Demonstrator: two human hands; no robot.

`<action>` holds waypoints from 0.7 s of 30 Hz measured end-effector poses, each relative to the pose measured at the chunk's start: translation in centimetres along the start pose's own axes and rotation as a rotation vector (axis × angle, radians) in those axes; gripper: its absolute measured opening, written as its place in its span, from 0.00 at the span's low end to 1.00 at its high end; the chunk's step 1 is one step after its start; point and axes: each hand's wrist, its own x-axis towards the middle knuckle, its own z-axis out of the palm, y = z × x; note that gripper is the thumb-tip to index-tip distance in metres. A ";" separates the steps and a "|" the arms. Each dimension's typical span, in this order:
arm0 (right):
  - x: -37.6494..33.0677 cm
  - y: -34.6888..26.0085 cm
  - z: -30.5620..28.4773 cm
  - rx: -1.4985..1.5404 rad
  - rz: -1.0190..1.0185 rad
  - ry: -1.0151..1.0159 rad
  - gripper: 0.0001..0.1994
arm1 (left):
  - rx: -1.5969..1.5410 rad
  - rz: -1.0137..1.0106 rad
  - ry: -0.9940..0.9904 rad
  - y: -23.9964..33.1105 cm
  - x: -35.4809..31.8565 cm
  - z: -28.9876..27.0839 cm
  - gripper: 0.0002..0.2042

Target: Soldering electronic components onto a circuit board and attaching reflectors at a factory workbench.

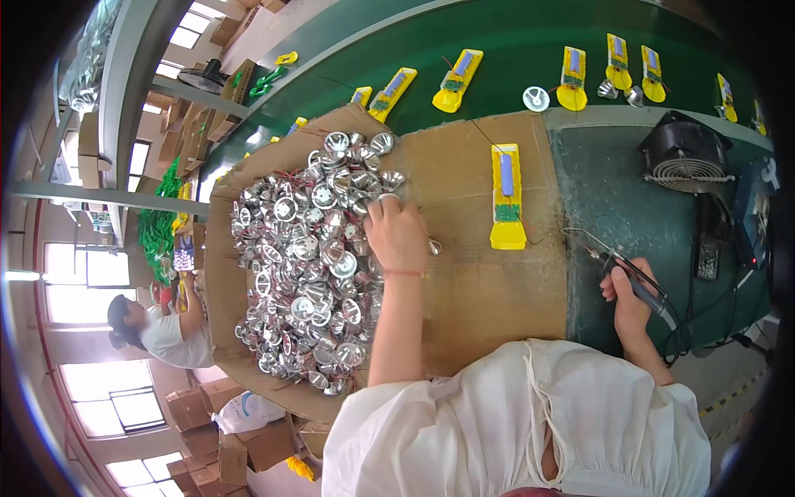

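My left hand [397, 236] is at the right edge of a heap of shiny silver lamp reflectors [302, 248] in a cardboard box. Its fingers are bent down among the reflectors, and what lies under the fingertips is hidden. A small shiny piece [436, 247] shows beside that hand. In my right hand [629, 298] is a soldering iron [654, 303], its thin tip pointing up and left. Between the hands, a yellow lamp housing [508, 234] lies on a cardboard sheet [464, 306]. It holds a purple battery cell [507, 174] and a green circuit board [507, 213], with loose thin wires.
Several yellow housings [571, 87] lie on the green conveyor [513, 58] beyond, some with reflectors. A black fan [687, 153] and a blue box-shaped unit [752, 215] stand at right with cables. The box's cardboard wall [222, 273] rises at left. Another person [174, 331] works farther left.
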 end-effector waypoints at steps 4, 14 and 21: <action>-0.8 -0.2 0.3 -0.010 -0.012 -0.029 0.06 | 0.234 0.036 -0.143 -1.1 1.5 2.9 0.09; -1.6 -1.4 0.8 -0.028 -0.006 -0.039 0.05 | 0.146 0.262 -0.105 -3.4 2.6 3.7 0.08; -1.2 -1.7 0.8 -0.033 -0.032 0.007 0.05 | -0.991 -0.165 0.153 -1.0 1.2 -1.2 0.02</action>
